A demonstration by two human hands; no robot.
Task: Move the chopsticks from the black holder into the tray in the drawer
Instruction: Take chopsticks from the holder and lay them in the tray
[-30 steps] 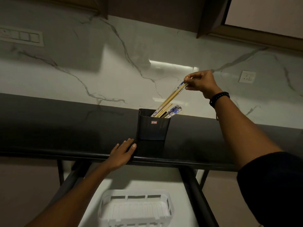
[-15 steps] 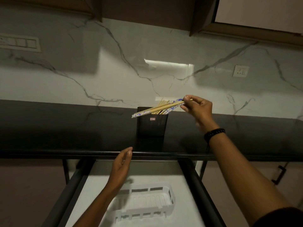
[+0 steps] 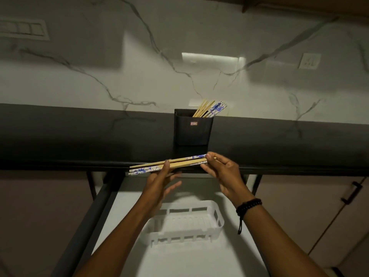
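Observation:
A bundle of chopsticks [image 3: 185, 162], some plain wood and some with blue-and-white wrapping, lies almost level in front of the counter edge. My right hand [image 3: 223, 174] pinches its right end. My left hand [image 3: 159, 182] supports the bundle from below near its middle, thumb over the sticks and fingers spread. The black holder [image 3: 192, 132] stands on the dark counter behind, with several more chopsticks [image 3: 209, 109] leaning out to the right. Below my hands, the white slotted tray [image 3: 216, 214] sits empty in the open drawer.
The dark counter [image 3: 79, 136] runs across the view under a marble backsplash with a switch plate [image 3: 24, 30] and a socket [image 3: 309, 60]. The open drawer has black side rails [image 3: 87, 216] and a white floor. A cabinet handle [image 3: 351, 192] is at the right.
My right hand has lifted the bundle out of the holder and carried it down and forward to the counter edge. My left hand left the counter and came up under the sticks.

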